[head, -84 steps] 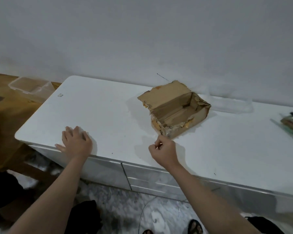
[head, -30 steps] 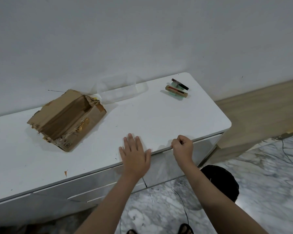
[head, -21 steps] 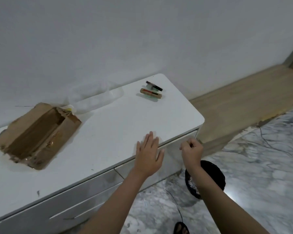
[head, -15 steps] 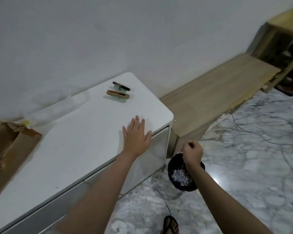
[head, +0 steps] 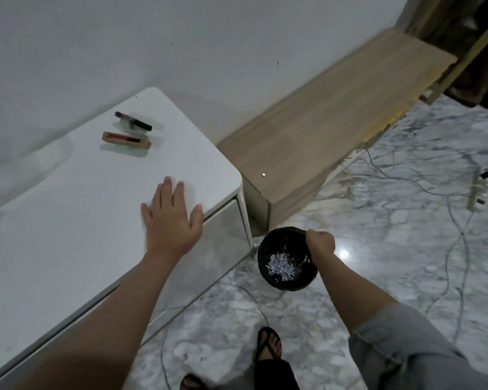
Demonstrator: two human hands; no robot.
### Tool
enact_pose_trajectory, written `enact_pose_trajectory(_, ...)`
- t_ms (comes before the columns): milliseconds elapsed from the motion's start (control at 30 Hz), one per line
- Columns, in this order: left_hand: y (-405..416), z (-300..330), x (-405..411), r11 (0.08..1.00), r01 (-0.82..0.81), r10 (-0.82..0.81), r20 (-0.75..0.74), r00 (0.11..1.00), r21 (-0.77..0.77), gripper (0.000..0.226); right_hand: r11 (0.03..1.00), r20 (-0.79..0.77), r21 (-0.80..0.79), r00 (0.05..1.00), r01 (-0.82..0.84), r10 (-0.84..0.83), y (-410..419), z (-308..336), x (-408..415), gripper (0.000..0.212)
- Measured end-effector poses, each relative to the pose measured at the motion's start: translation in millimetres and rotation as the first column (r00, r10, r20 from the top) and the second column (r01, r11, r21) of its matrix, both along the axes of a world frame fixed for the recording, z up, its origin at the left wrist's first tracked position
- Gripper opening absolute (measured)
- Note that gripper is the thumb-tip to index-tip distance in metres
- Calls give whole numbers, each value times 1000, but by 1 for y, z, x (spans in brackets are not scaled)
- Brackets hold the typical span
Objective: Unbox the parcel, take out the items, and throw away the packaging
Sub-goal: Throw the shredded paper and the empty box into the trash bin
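— So, which step are you on?
— Binning: your right hand [head: 321, 244], curled above the black bin [head: 286, 261], pinches something unseen. Next, release it.
— Left hand [head: 172, 220]?
— Spread flat on the counter [head: 68, 220] beside the bin; the parcel is out of view.

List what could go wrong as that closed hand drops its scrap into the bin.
1. The right hand sits over the bin's far rim, not its middle, so a small scrap may land on the marble floor.
2. Cables trail near the sandalled foot; stepping closer risks snagging one.
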State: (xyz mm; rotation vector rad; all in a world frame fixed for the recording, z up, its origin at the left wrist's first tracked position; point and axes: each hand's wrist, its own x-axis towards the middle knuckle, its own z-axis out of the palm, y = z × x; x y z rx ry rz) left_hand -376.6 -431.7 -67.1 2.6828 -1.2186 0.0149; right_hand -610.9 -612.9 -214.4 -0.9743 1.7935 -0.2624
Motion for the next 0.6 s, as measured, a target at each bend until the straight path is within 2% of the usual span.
enact_pose_trajectory(67, -1, 1, 0, 1000, -3, 3, 1, 1000, -12, 68, 991, 61, 109, 995, 77, -83, -5, -5, 0, 26)
enact_pose_trajectory(167, -1, 0, -1, 1000, -5, 5, 12, 1000, -1, 68, 959, 135, 239, 972, 154, -190, -12, -11, -1, 20)
enact_pose_trajectory(267, -1, 0, -1, 1000, -4, 4, 14, 1000, 0, 67, 955, 173, 272, 971, 116, -167, -16, -14, -2, 26)
enact_pose_trajectory(333, -2, 1, -1, 1000, -4, 4, 7, 1000, 1, 67, 972, 207, 226, 972, 59, -107, -17, -14, -3, 22)
enact_pose_trajectory(400, -1, 1, -1, 1000, -3, 3, 11, 1000, -5, 66, 990, 184, 139, 983, 1, -26, -16, -14, -5, 7)
enact_pose_trajectory(533, 1, 0, 0, 1000, -7, 7, -15, 1000, -29, 68, 992, 233, -29, 966, 125, -114, -7, 14, -7, 11)
enact_pose_trajectory(600, 1, 1, 3, 999, -15, 11, -66, 998, -52, 69, 977, 200, -158, 974, 143, -111, -3, 33, -3, 34)
